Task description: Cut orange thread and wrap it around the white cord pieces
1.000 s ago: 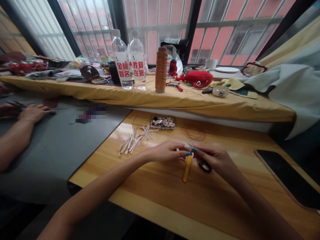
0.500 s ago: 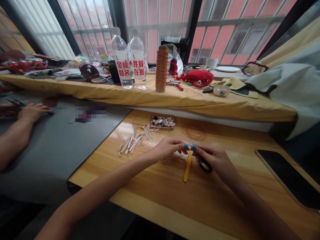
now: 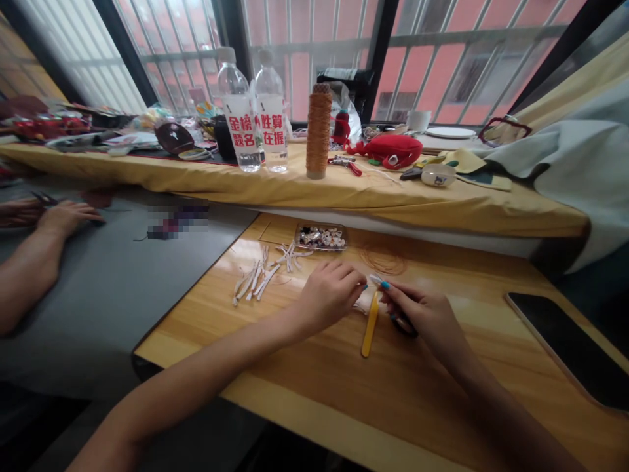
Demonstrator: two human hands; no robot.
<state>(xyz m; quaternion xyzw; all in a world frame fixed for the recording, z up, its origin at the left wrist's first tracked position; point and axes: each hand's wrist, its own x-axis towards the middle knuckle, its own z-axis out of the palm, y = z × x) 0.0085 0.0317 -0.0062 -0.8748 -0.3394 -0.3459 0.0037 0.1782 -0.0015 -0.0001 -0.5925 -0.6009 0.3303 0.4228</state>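
My left hand (image 3: 334, 292) is curled in a pinch just left of my right hand, above the wooden table. Whatever its fingertips hold is too small to make out. My right hand (image 3: 417, 308) has thumb and finger closed on a small white piece (image 3: 375, 279). Below its fingers shows a black loop handle (image 3: 405, 325), seemingly of scissors; whether the hand grips it is unclear. A yellow flat stick (image 3: 369, 328) lies on the table under the fingertips. White strips (image 3: 255, 278) lie in loose bunches to the left, and part of one shows behind my left hand.
Behind the hands are a clear box of beads (image 3: 320, 237) and a coil of orange cord (image 3: 386, 260). A phone (image 3: 565, 347) lies right. The cloth-covered ledge (image 3: 196, 180) holds bottles (image 3: 240, 124) and a thread spool (image 3: 318, 134). Another person's hands (image 3: 63, 219) work at the left.
My left hand has come away from my right fingertips, moving slightly left and turning its knuckles up. The right hand stays nearly in place, the white piece now showing at its fingertips.
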